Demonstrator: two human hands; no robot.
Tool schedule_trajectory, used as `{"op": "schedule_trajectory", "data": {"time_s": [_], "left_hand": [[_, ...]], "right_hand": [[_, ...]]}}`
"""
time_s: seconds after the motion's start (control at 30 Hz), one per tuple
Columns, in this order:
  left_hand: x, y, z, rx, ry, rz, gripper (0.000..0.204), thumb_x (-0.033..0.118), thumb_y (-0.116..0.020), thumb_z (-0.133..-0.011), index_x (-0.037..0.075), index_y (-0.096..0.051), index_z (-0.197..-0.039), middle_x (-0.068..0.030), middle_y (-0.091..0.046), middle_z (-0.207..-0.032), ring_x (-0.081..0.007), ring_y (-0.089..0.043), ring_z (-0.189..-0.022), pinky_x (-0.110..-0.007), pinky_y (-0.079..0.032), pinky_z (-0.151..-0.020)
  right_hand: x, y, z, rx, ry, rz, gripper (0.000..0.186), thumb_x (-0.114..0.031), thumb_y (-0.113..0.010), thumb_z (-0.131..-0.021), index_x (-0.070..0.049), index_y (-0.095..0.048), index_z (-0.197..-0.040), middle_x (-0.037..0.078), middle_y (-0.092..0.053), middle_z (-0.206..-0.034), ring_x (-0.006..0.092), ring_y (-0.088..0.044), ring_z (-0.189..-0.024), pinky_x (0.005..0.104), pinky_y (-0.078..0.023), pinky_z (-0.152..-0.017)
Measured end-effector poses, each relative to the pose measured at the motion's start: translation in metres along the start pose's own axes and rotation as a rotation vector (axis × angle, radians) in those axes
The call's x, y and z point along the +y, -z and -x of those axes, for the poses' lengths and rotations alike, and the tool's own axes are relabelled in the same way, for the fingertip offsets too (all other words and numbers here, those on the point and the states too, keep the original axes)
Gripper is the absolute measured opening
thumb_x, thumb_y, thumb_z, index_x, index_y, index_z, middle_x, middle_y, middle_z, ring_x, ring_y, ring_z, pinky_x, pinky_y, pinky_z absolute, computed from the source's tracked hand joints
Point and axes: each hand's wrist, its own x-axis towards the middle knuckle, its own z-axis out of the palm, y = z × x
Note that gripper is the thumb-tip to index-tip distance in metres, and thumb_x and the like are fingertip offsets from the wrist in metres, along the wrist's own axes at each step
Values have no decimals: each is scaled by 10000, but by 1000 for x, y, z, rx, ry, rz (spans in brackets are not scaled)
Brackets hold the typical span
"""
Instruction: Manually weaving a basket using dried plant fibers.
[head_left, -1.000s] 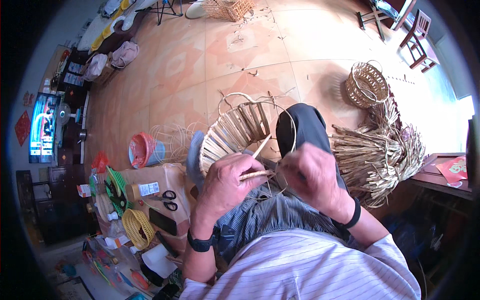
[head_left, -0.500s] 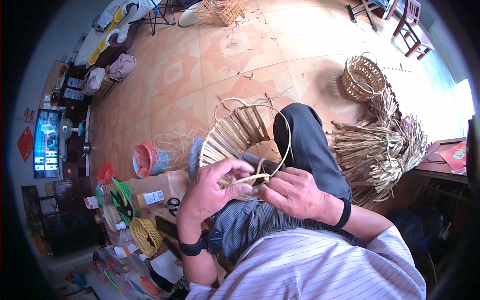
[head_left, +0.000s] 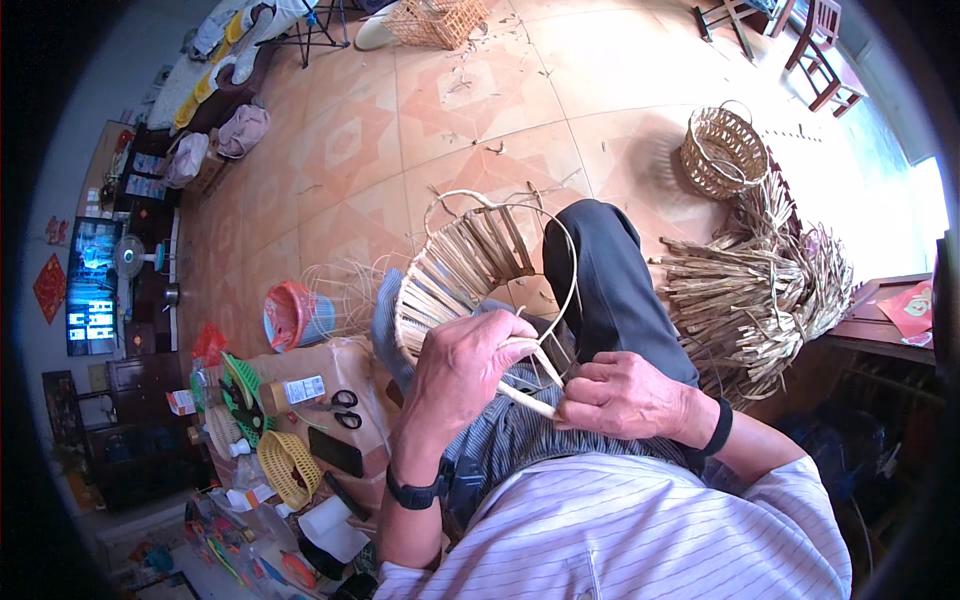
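left hand (head_left: pixel 462 365) is curled over the near rim of the half-woven basket (head_left: pixel 462 268), fingers pressed down on the rim and pinching a pale flat cane strip (head_left: pixel 530 400) that runs out to the right. right hand (head_left: pixel 620 395) sits just beside it, fingers folded shut around the other end of that same strip, knuckles up. the two hands are nearly touching, low in the lap. the basket lies tilted on its side across the person's lap, open ribs fanning up and left, a thin hoop of cane (head_left: pixel 560 250) arching over its top against the dark trouser knee (head_left: pixel 600 280). a black watch sits on the left wrist, a dark band on the right.

off to the right on the tiled floor (head_left: pixel 440 110), a heap of loose cane bundles (head_left: pixel 760 300), and behind it a small finished wicker basket (head_left: pixel 722 150). to the left, black-handled scissors (head_left: pixel 338 408) lie on a brown cardboard box (head_left: pixel 340 370), with a yellow plastic basket (head_left: pixel 285 465) near it and a red and blue one (head_left: pixel 292 315) just beyond.
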Motion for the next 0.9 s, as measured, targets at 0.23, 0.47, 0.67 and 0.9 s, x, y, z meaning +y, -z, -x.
{"op": "schedule_trajectory", "data": {"time_s": [0.23,0.47,0.67,0.9], "left_hand": [[-4,-4,0,-35,1,41,173,137,-761,-930,39,-735,-1069,-121,-745,-904,-281,-747,-850,-378,-569,-754],[-6,0,-2,-98,-38,63,176,88,-772,-907,39,-750,-1074,-113,-755,-943,-272,-749,-855,-364,-573,-749],[-4,-6,-3,-47,-4,104,166,49,-809,-864,39,-762,-1022,-106,-750,-899,-253,-739,-811,-352,-562,-715],[-3,-4,-2,-34,-12,108,144,103,-790,-900,33,-714,-1001,-129,-723,-865,-311,-734,-800,-402,-561,-693]], "right_hand": [[-14,10,-3,11,44,-198,218,-199,-676,-876,-97,-627,-1062,39,-516,-839,196,-642,-729,380,-535,-628],[-2,24,33,178,-750,-1231,236,-176,-838,-934,-24,-688,-834,-26,-566,-660,53,-517,-593,273,-393,-535],[12,1,46,546,-443,-1494,323,-292,-719,-1022,19,-717,-936,73,-639,-770,136,-588,-609,267,-462,-563],[10,2,11,586,-852,-1245,184,-169,-782,-970,-21,-693,-1032,-20,-608,-828,49,-541,-688,218,-450,-603]]}}
